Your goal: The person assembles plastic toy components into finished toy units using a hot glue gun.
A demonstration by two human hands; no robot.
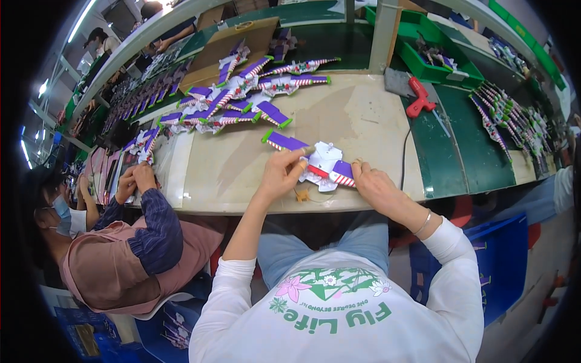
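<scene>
Left hand [281,172]: fingers curled, pinching the purple wing end of a toy wing piece [321,162]. Right hand [374,184]: fingertips pressed on the opposite, red-and-white striped wing end; whether it actually grips there cannot be told.

Toy wing piece lies flat on the desk [363,121], spanning between the two hands, white centre body midway. Small orange part [301,195] on the desk just below the left hand. Pile of like purple-winged pieces [242,97] well beyond the left hand. Red glue gun [419,97] beyond the right hand. A co-worker's hands [136,180] sit far off the left hand's outer side.
</scene>
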